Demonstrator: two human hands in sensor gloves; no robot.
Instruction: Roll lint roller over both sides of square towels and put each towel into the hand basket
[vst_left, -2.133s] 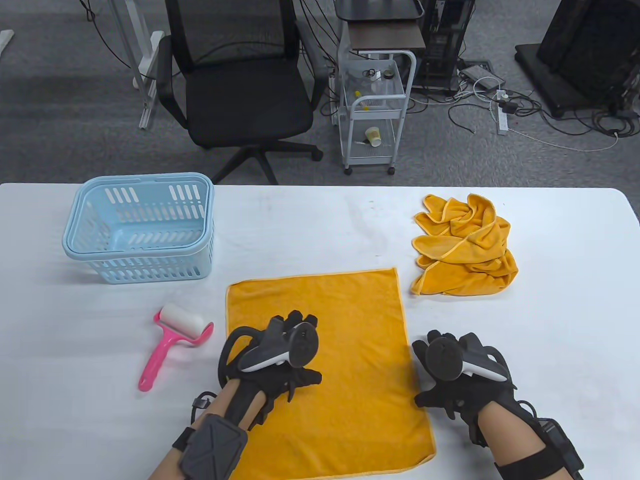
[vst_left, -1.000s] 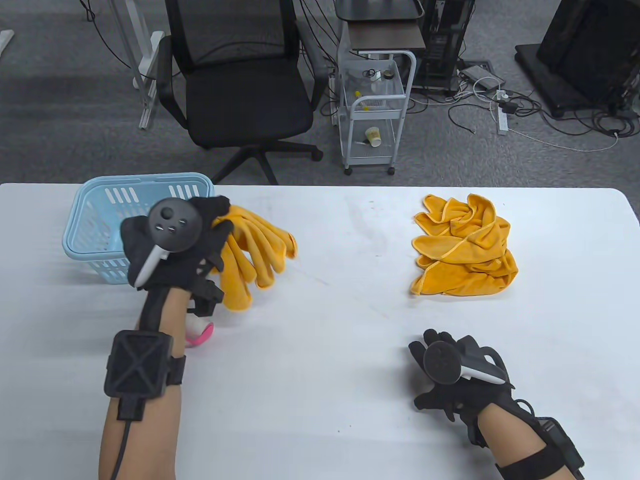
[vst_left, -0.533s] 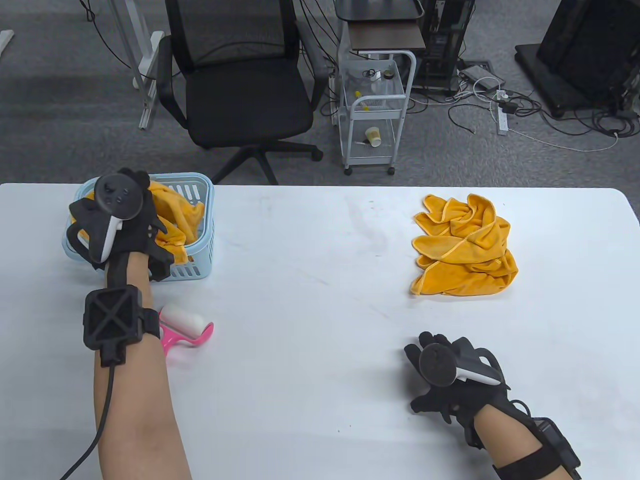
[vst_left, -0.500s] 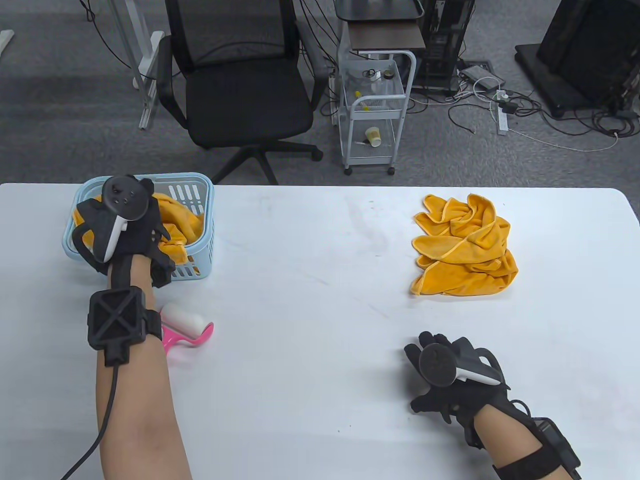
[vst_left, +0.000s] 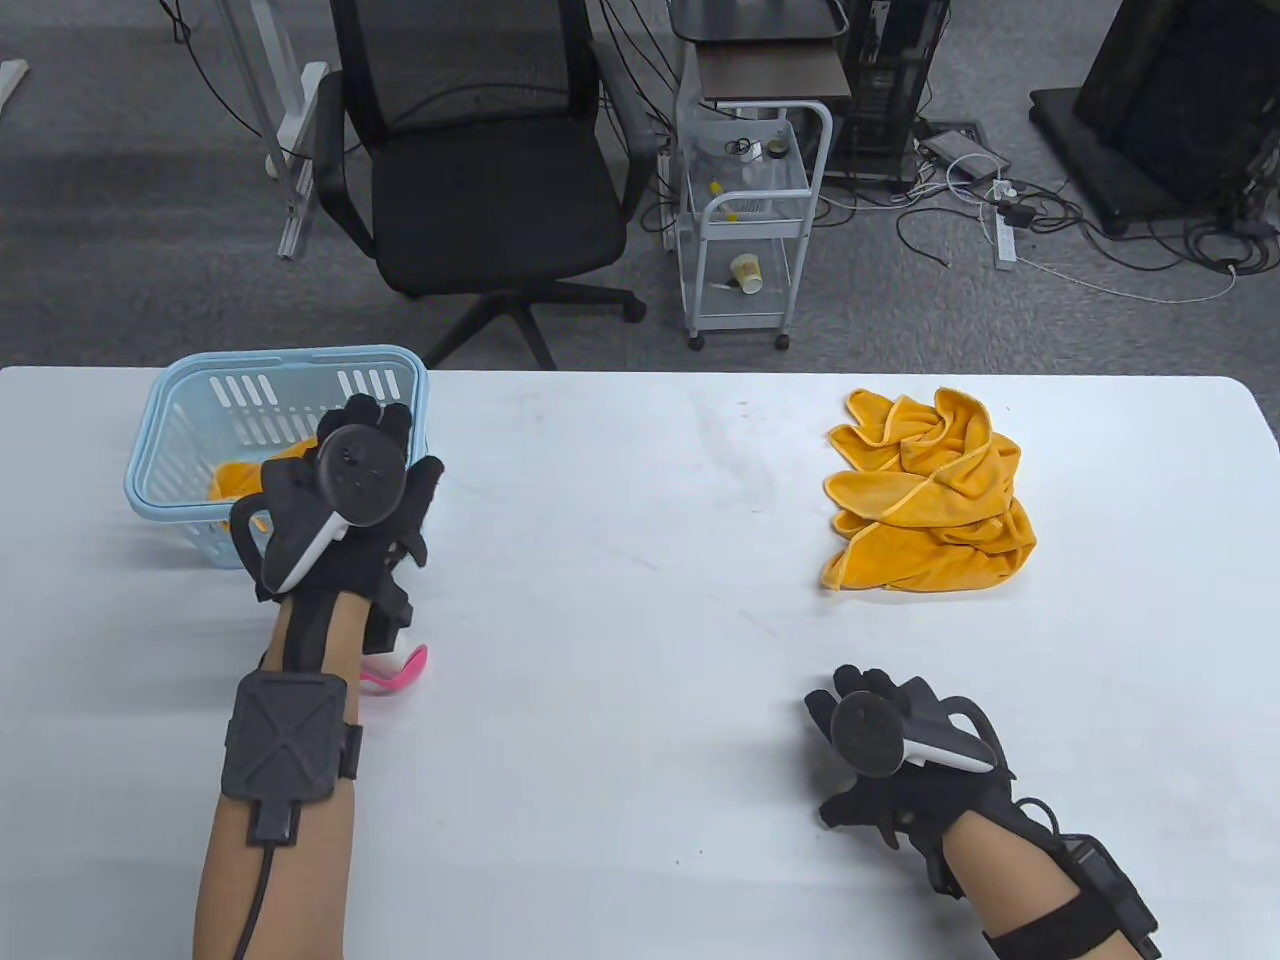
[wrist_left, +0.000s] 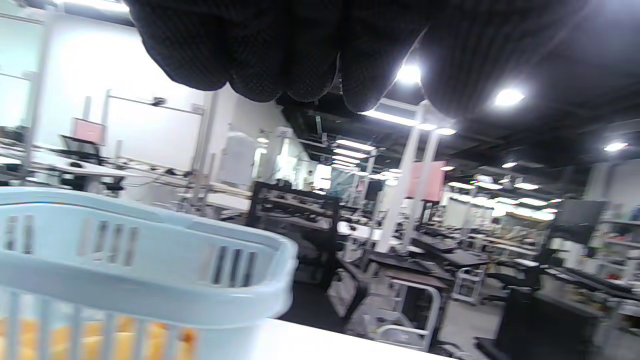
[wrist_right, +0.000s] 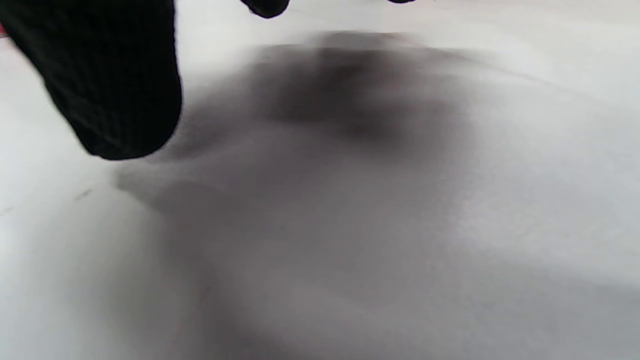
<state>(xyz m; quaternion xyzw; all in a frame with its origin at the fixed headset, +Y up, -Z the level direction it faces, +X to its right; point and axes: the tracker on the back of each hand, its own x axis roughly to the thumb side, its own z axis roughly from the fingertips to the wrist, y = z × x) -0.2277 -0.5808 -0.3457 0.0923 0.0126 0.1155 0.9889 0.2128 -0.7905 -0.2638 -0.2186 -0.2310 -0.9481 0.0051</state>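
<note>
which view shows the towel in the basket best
The table view: it looks down into the light blue hand basket at the orange towel. The left wrist view shows only orange through the basket's slots; the right wrist view shows none.

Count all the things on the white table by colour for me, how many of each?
Orange: 2, the towel in the basket and the crumpled terry towel heap; how many towels are in the heap cannot be told.
Light blue: 1, the slotted plastic hand basket.
Pink: 1, the plastic lint roller.
Total: 4.
</note>
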